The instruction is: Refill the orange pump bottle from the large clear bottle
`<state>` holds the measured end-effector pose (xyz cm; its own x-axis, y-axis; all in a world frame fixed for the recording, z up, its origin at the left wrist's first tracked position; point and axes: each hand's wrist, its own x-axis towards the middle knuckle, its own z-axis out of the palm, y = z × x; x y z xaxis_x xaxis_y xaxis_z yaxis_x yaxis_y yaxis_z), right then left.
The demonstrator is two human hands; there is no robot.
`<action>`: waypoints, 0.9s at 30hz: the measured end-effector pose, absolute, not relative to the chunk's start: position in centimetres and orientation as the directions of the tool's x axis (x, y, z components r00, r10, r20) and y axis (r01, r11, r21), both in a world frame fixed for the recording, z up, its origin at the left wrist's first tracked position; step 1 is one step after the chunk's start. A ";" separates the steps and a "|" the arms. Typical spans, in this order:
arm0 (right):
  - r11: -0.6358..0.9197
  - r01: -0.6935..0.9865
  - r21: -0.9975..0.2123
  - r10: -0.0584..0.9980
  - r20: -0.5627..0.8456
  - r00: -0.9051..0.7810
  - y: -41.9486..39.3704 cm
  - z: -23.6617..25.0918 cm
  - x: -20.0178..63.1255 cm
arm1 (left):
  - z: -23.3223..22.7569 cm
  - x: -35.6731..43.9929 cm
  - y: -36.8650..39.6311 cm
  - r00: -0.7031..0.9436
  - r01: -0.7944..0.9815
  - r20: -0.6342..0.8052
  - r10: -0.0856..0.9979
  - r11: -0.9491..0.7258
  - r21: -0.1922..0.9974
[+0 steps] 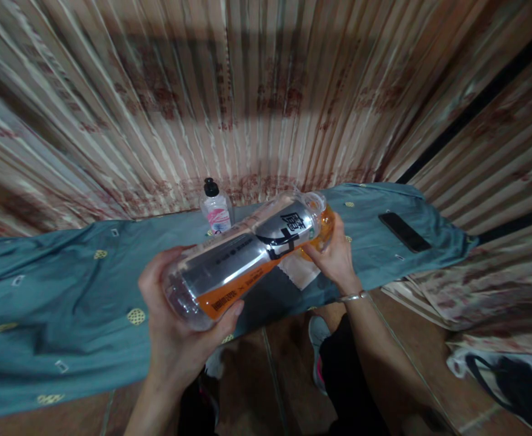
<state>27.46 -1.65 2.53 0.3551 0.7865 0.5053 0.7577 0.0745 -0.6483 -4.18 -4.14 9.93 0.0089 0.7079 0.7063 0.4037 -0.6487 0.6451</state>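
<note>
A large clear plastic bottle (243, 257) with a silver, black and orange label lies nearly sideways in front of me, tilted with its neck up to the right and orange liquid pooled at that end. My left hand (175, 321) cups its base from below. My right hand (334, 257), a thin bracelet on the wrist, grips the neck end. Both hands hold the bottle above the front edge of a table covered in teal cloth (66, 290).
A small bottle with a black cap and pink label (216, 209) stands at the table's back edge. A dark phone (405, 232) lies on the cloth at right. A white cloth (300, 272) lies under the big bottle. Striped curtains hang behind. A dark bag (515, 387) sits on the floor.
</note>
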 end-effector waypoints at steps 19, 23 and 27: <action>0.068 0.757 -0.650 0.784 0.504 0.363 -1.7 2.5 27.4 | 9.9 -4.2 -4.1 0.015 0.393 0.712 0.702 -0.659 0.641; 0.064 0.764 -0.642 0.786 0.504 0.358 -1.6 2.5 27.5 | 9.9 -4.2 -4.2 0.021 0.401 0.704 0.710 -0.651 0.644; 0.073 0.760 -0.646 0.788 0.504 0.353 -1.6 2.6 27.4 | 9.9 -4.3 -4.2 0.019 0.393 0.703 0.711 -0.651 0.649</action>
<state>27.43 -1.58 2.64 0.3534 0.7881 0.5040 0.7597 0.0725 -0.6462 -4.27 -4.22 9.94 0.0191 0.7114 0.7025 0.3932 -0.6513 0.6489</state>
